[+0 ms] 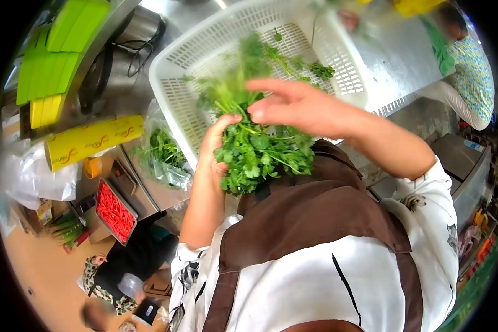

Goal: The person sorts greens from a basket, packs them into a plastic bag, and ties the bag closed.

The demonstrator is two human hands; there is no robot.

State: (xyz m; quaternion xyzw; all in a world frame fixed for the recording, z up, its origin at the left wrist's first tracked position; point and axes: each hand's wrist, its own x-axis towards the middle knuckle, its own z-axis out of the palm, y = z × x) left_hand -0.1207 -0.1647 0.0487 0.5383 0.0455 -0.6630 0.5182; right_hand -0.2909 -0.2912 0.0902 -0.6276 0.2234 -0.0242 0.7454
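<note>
Gripping the green, leafy herb bunch (263,152) by its side, the left hand (212,145) has its thumb laid across the pale stems. The bunch lies just right of that hand, its long axis running from broad leaves near the brown apron (315,205) out past the thumb toward the basket, where its far end blurs. The right hand (293,105) is just beside the stems, fingers partly extended and spread, with nothing seen in its grasp; blur hides whether the fingertips touch. The left hand is nearer the leaves.

Beyond both hands sits a white, perforated plastic basket (169,83) with loose green sprigs (320,69) inside. Left of the left hand, a clear plastic bag (178,176) holds more greens (163,146); farther left and nearer the body, a rectangular metal tray (120,197) carries red strips (114,213).
</note>
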